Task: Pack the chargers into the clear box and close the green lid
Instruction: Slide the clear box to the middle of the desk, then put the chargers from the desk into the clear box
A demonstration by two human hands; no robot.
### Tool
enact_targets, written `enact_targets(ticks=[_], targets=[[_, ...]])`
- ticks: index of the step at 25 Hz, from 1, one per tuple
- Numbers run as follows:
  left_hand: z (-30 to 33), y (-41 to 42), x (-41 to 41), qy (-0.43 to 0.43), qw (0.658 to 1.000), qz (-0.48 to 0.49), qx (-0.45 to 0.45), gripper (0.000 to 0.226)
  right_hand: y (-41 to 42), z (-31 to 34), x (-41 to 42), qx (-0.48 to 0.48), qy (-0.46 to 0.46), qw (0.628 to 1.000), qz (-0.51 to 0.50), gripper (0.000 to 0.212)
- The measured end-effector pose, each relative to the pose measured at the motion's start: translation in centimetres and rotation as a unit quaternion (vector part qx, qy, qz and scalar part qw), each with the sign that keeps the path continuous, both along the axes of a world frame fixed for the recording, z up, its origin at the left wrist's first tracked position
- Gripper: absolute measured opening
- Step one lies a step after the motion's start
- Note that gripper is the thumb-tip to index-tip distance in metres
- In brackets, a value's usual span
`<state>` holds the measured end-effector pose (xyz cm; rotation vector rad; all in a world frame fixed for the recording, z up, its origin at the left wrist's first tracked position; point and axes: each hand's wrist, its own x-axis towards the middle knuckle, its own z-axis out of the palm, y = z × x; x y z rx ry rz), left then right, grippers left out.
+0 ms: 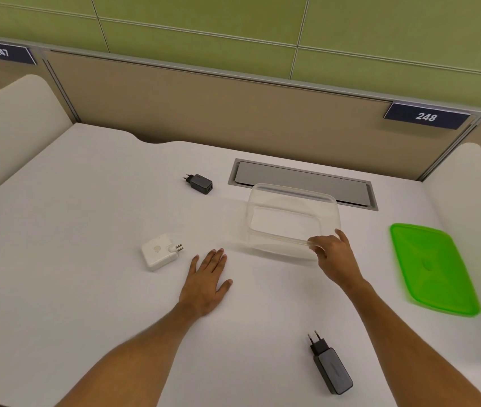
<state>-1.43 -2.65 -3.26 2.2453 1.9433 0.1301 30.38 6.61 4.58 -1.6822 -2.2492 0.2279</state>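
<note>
The clear box (293, 198) stands open and empty on the white desk, right of centre. My right hand (334, 257) grips its near right rim, thumb and fingers pinched on the edge. My left hand (207, 280) lies flat on the desk, fingers spread, holding nothing. A white square charger (158, 253) rests just left of my left hand. Farther back lies a small black charger (199, 183). A long black charger (330, 367) sits near the front edge, below my right forearm. The green lid (433, 268) lies flat at the right, apart from the box.
A grey cable hatch (303, 183) is set into the desk (86, 289) behind the box. Beige partitions wall the desk on the left, back and right, with number plates 247 (1, 52) and 248 (426, 116).
</note>
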Motion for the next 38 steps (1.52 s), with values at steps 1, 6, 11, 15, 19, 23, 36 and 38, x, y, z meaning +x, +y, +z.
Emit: enact_targets(ticks=[1, 6, 11, 15, 19, 23, 36, 38], targets=[[0.0, 0.0, 0.0, -0.002, 1.000, 0.001, 0.003, 0.069, 0.0, 0.1, 0.0, 0.005, 0.000, 1.000, 0.000, 0.021], [0.0, 0.0, 0.0, 0.003, 1.000, 0.002, 0.000, 0.068, -0.7, 0.7, -0.4, 0.088, -0.018, 0.996, -0.008, 0.038], [0.1, 0.0, 0.1, 0.009, 1.000, 0.004, -0.007, 0.070, -3.1, 0.8, -2.7, 0.185, 0.005, 0.983, -0.001, 0.035], [0.1, -0.1, 0.1, 0.011, 1.000, 0.000, -0.009, 0.071, -5.8, 0.1, -3.5, 0.214, 0.007, 0.977, 0.018, 0.026], [-0.2, 0.0, 0.0, 0.010, 1.000, -0.005, -0.011, 0.072, -8.0, -1.1, -2.7, 0.161, -0.019, 0.986, 0.021, 0.024], [-0.1, 0.0, 0.0, 0.027, 0.999, -0.011, -0.022, 0.077, -10.2, -1.4, -1.2, 0.040, -0.051, 0.998, -0.004, 0.022], [-0.1, 0.0, 0.1, 0.026, 0.998, -0.002, -0.052, 0.064, -18.1, -1.1, 0.8, -0.144, -0.101, 0.978, -0.114, 0.059], [-0.2, 0.0, 0.2, 0.021, 0.999, 0.000, -0.047, 0.064, -18.9, -1.1, 0.7, -0.154, -0.118, 0.973, -0.125, 0.059]])
